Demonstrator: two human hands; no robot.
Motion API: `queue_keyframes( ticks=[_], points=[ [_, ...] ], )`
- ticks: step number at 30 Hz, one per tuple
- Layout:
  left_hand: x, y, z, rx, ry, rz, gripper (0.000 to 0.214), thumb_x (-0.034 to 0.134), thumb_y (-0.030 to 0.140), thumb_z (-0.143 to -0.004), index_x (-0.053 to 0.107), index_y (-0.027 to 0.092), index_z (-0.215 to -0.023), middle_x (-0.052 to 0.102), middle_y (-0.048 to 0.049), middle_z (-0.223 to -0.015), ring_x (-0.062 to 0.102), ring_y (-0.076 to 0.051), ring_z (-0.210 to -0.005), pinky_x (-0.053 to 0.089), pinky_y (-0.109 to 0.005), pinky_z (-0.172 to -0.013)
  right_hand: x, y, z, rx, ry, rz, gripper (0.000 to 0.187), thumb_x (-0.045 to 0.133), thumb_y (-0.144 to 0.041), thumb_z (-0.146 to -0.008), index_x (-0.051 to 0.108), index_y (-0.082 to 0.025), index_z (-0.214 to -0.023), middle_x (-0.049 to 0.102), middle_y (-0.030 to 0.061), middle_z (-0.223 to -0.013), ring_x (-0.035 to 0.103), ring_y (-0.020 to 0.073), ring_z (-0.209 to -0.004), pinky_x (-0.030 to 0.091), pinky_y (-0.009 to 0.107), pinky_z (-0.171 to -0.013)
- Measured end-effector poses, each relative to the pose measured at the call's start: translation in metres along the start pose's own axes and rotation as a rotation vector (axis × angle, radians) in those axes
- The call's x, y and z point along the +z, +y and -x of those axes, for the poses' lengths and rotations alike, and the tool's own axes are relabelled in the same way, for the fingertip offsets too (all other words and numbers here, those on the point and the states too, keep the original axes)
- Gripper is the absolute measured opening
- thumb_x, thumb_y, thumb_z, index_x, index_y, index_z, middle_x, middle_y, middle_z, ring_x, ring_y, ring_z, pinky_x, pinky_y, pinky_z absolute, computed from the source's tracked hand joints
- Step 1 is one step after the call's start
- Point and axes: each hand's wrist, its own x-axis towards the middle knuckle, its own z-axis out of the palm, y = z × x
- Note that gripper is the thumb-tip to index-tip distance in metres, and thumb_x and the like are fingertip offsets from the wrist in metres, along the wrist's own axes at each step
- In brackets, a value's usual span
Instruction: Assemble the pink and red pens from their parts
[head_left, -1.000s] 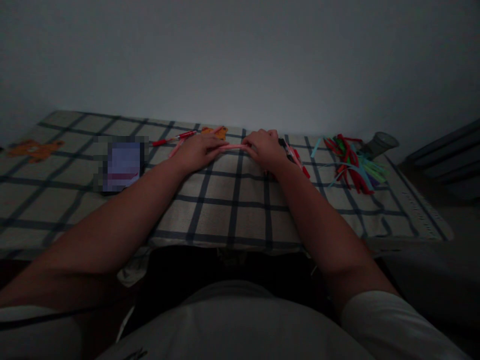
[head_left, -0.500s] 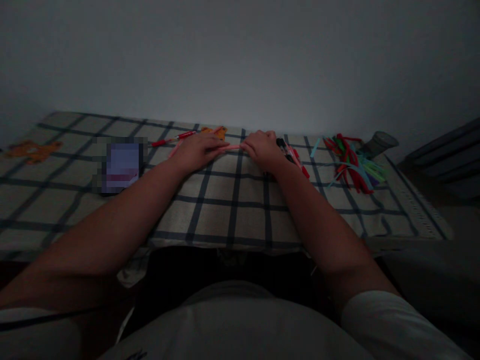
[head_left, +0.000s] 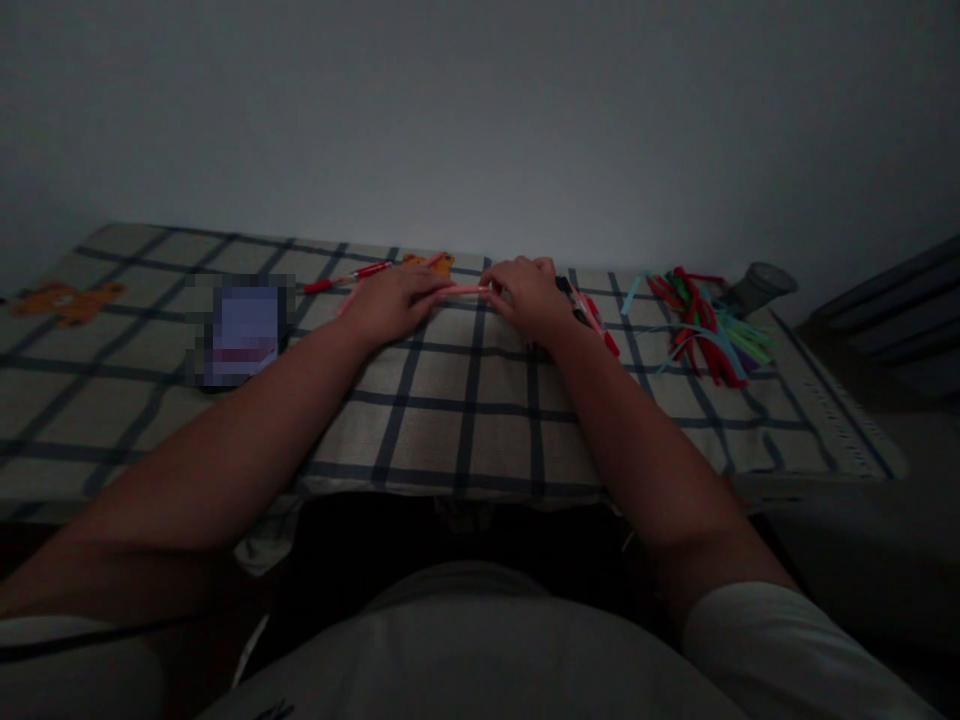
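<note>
A slim pink strip spans the gap between my two hands, just above the checked cloth. My left hand is closed on its left end, fingers pressed together. At the other end, my right hand pinches the strip between thumb and fingertips. Another pink piece shows partly beside my left hand. A red pen lies behind that hand, near an orange bear-shaped piece that is partly hidden. Red and black pen-like things lie beside my right hand, partly covered by it.
A phone with a blurred screen lies at the left, and another orange bear shape farther left. Right of my hands are a light blue strip, a heap of coloured strips and a tipped clear cup. A wall stands behind the table.
The fingers of my right hand have shifted slightly and arched up at the strip's end. My left hand has stayed nearly still.
</note>
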Motion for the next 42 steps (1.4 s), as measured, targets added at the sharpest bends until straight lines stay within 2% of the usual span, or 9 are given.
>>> queue_keyframes(
  ticks=[5, 13, 20, 23, 29, 35, 39, 42],
  points=[
    [-0.001, 0.002, -0.002, -0.031, -0.009, 0.058, 0.042, 0.057, 0.045, -0.114, 0.086, 0.026, -0.138, 0.085, -0.0132, -0.138, 0.077, -0.031, -0.134, 0.058, -0.051, -0.121, 0.003, 0.001, -0.002, 0.008, -0.008, -0.001, 0.039, 0.046, -0.040, -0.119, 0.080, -0.025, -0.134, 0.080, 0.0152, -0.125, 0.063, 0.0368, -0.123, 0.039, 0.056, -0.113],
    [0.000, 0.001, -0.003, -0.047, -0.008, 0.025, 0.041, 0.060, 0.047, -0.112, 0.086, 0.027, -0.135, 0.086, -0.0106, -0.137, 0.077, -0.030, -0.133, 0.058, -0.047, -0.118, -0.001, -0.006, -0.001, 0.007, -0.024, 0.030, 0.044, 0.042, -0.038, -0.120, 0.081, -0.020, -0.129, 0.081, 0.0189, -0.128, 0.061, 0.0380, -0.123, 0.035, 0.053, -0.109],
    [0.002, -0.003, -0.004, -0.044, -0.001, 0.022, 0.038, 0.063, 0.044, -0.112, 0.086, 0.028, -0.136, 0.086, -0.0100, -0.132, 0.077, -0.029, -0.128, 0.057, -0.045, -0.116, 0.005, -0.004, -0.002, -0.005, -0.021, 0.058, 0.049, 0.037, -0.039, -0.122, 0.082, -0.021, -0.125, 0.081, 0.0166, -0.121, 0.059, 0.0355, -0.121, 0.036, 0.050, -0.106],
    [0.001, -0.002, -0.004, -0.033, 0.001, 0.042, 0.038, 0.063, 0.043, -0.112, 0.086, 0.026, -0.138, 0.086, -0.0113, -0.133, 0.077, -0.029, -0.128, 0.057, -0.046, -0.117, 0.005, -0.007, -0.002, 0.020, -0.042, 0.102, 0.049, 0.036, -0.034, -0.123, 0.083, -0.020, -0.124, 0.080, 0.0168, -0.126, 0.060, 0.0347, -0.123, 0.036, 0.050, -0.108],
    [-0.001, 0.002, -0.004, -0.030, -0.027, 0.062, 0.040, 0.060, 0.045, -0.113, 0.087, 0.024, -0.134, 0.086, -0.0120, -0.132, 0.077, -0.030, -0.130, 0.056, -0.047, -0.119, -0.001, -0.010, -0.001, 0.040, -0.096, 0.073, 0.048, 0.038, -0.034, -0.122, 0.084, -0.019, -0.124, 0.081, 0.0177, -0.127, 0.060, 0.0363, -0.126, 0.035, 0.051, -0.108],
    [0.001, 0.002, -0.003, -0.055, 0.003, 0.057, 0.042, 0.058, 0.046, -0.112, 0.086, 0.028, -0.137, 0.085, -0.0122, -0.134, 0.076, -0.031, -0.130, 0.057, -0.049, -0.118, -0.005, -0.008, 0.002, 0.029, -0.022, -0.019, 0.039, 0.049, -0.040, -0.118, 0.079, -0.024, -0.139, 0.081, 0.0165, -0.126, 0.060, 0.0370, -0.121, 0.036, 0.052, -0.108],
    [-0.002, 0.004, -0.002, -0.039, -0.017, 0.049, 0.045, 0.057, 0.049, -0.113, 0.085, 0.026, -0.139, 0.085, -0.0122, -0.135, 0.075, -0.033, -0.132, 0.056, -0.052, -0.119, -0.005, -0.008, 0.001, 0.034, -0.030, -0.021, 0.039, 0.047, -0.038, -0.118, 0.078, -0.023, -0.136, 0.081, 0.0171, -0.125, 0.060, 0.0374, -0.121, 0.034, 0.052, -0.109],
    [-0.004, 0.006, -0.002, -0.054, -0.026, 0.024, 0.044, 0.057, 0.049, -0.114, 0.085, 0.026, -0.139, 0.085, -0.0110, -0.136, 0.075, -0.032, -0.133, 0.056, -0.051, -0.120, -0.005, -0.008, 0.000, 0.033, -0.044, -0.025, 0.042, 0.044, -0.041, -0.119, 0.078, -0.022, -0.132, 0.081, 0.0179, -0.125, 0.059, 0.0377, -0.122, 0.034, 0.052, -0.110]
  ],
)
